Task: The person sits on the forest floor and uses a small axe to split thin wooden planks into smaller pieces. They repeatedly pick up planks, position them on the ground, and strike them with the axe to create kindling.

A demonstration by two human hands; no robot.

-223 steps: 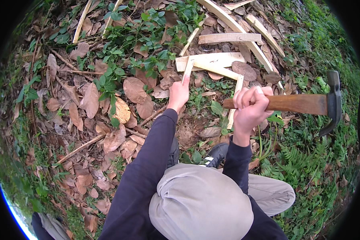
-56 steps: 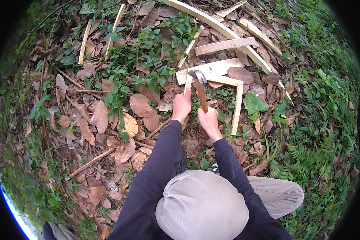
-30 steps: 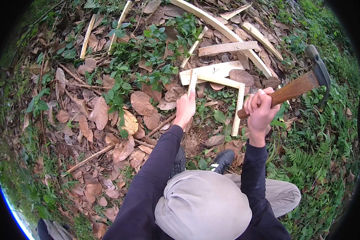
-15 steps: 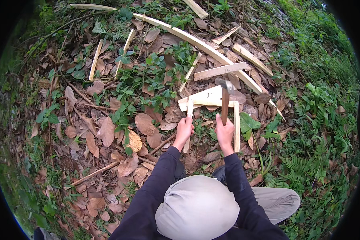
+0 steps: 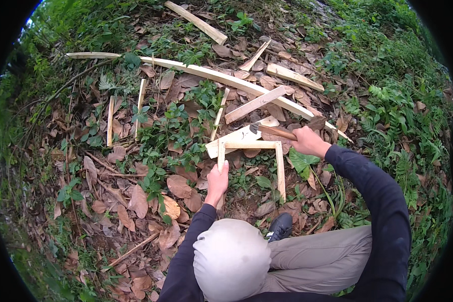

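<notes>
A: Where do the hands stand on the ground among the leaves?

B: The left hand (image 5: 217, 182) has its grip closed round the near end of a pale wooden stake (image 5: 221, 163), which stands close to upright, its long axis running away from the person toward the far side. The right hand (image 5: 308, 142) is wrapped tight round the wooden handle of a hatchet (image 5: 273, 132), held out to the right.

A: And how does the blade lie to the stake?

B: The handle lies nearly level, pointing left from the right hand, so the dark head sits to the far right of the stake's top, near a flat plank (image 5: 239, 138) and a thin crosspiece (image 5: 250, 145) that lie across there. The hatchet's axis crosses the stake's axis at a wide angle. I cannot tell whether the head touches the plank or hangs just above it.

A: Which hand is nearer the stake?

B: The left, plainly; it has it in hand. The right is well off to the right, past a second upright slat (image 5: 280, 171).

A: What else lies about?

B: A long curved split board (image 5: 221, 79) across the far ground, shorter offcuts beyond it, brown leaves, green weeds, and a dark shoe (image 5: 280, 226) near the person's knee.
</notes>
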